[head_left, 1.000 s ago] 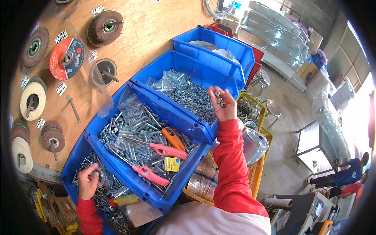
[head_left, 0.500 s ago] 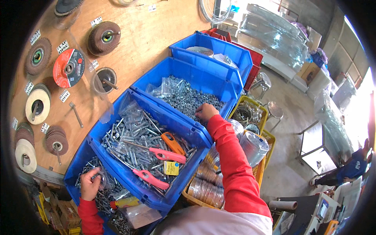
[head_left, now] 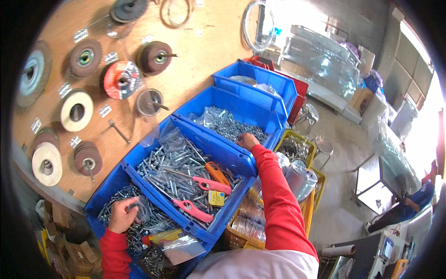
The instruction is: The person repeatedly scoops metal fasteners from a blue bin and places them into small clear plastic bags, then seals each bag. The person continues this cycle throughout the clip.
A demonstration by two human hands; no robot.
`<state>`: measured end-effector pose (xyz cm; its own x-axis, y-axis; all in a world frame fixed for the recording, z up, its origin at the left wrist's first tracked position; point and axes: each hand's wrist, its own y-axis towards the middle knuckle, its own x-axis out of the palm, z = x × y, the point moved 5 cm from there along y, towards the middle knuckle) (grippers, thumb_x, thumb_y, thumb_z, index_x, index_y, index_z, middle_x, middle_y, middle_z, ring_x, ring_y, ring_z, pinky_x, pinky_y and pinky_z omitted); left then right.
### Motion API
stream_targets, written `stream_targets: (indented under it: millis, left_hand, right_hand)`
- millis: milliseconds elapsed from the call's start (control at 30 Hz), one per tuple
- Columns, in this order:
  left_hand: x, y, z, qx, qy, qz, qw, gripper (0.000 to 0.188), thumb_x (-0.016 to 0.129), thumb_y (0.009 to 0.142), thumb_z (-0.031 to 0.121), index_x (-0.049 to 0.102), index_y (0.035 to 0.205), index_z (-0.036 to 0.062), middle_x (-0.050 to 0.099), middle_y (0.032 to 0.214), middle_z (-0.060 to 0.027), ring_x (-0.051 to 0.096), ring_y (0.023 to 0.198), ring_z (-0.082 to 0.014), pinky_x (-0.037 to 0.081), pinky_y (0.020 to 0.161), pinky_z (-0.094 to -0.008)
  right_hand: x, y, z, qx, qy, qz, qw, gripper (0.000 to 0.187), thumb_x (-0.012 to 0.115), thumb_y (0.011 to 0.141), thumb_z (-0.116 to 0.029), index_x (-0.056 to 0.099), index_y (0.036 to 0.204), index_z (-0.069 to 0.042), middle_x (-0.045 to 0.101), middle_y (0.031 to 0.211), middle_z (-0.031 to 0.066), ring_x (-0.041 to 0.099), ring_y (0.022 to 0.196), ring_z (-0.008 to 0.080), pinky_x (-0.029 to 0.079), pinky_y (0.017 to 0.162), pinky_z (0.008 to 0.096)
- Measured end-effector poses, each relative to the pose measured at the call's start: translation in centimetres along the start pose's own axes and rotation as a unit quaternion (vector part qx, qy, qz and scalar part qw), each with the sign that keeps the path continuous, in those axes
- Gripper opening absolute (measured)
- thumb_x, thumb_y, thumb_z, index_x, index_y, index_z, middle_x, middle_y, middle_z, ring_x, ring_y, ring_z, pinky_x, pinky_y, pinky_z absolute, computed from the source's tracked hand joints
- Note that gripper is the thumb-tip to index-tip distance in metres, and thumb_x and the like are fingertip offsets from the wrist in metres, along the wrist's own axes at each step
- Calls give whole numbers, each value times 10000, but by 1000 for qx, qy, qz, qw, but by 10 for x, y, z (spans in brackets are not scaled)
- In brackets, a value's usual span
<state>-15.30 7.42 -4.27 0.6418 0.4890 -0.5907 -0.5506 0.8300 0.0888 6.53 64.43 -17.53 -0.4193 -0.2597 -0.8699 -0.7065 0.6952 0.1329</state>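
Observation:
My left hand is over the nearest blue bin, its fingers bent on a clear plastic bag. Loose bolts and other metal fasteners lie around it. Farther off, my right hand reaches into another blue bin, fingers down among many small metal nuts. Its fingertips are hidden, and whatever they hold cannot be made out. Between the hands, a middle blue bin contains bolts, two pink gas lighters, an orange lighter and a small yellow box.
Flap discs, a red-black cutting disc and other wheels hang on the wooden board at left. Yellow crates with wrapped coils stand right of the bins. Metal stools are beyond. Another person is at far right.
The view has shifted, so the board and bins appear farther right, and the far bins lower. Both hands stay at the same bins, with little visible movement.

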Motion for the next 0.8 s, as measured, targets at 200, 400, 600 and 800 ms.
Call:
stream_targets:
  millis: [200,400,600,800]
  left_hand:
    - [-6,-6,7,31,16,4,999,343,686,866,15,703,1200,-62,769,954,-155,707,610,-151,547,560,-295]
    - [-8,-7,9,26,-9,-7,1000,419,617,865,-29,664,1281,-53,760,851,-136,712,620,-153,578,596,-328]
    - [-8,-5,10,13,4,-3,1000,518,593,771,-8,643,1284,-58,737,869,-231,741,666,-258,587,689,-380]
    - [-11,-8,11,-13,-81,-23,996,594,562,792,-70,576,1386,-59,749,978,-200,728,642,-197,583,606,-335]
  right_hand:
    - [-23,-9,9,6,506,157,848,205,700,965,-281,710,939,-78,606,692,10,539,552,130,434,500,293]
    - [-118,-67,-105,-47,686,202,697,203,682,994,-293,561,886,-171,444,630,-46,374,498,61,284,426,250]
    - [-101,-155,-352,-270,502,53,820,148,741,933,-115,608,972,-62,589,732,-20,515,591,50,396,526,217]
    - [-23,-181,-474,-335,253,-199,886,213,731,903,-33,662,1096,24,665,816,37,614,712,89,491,637,261]
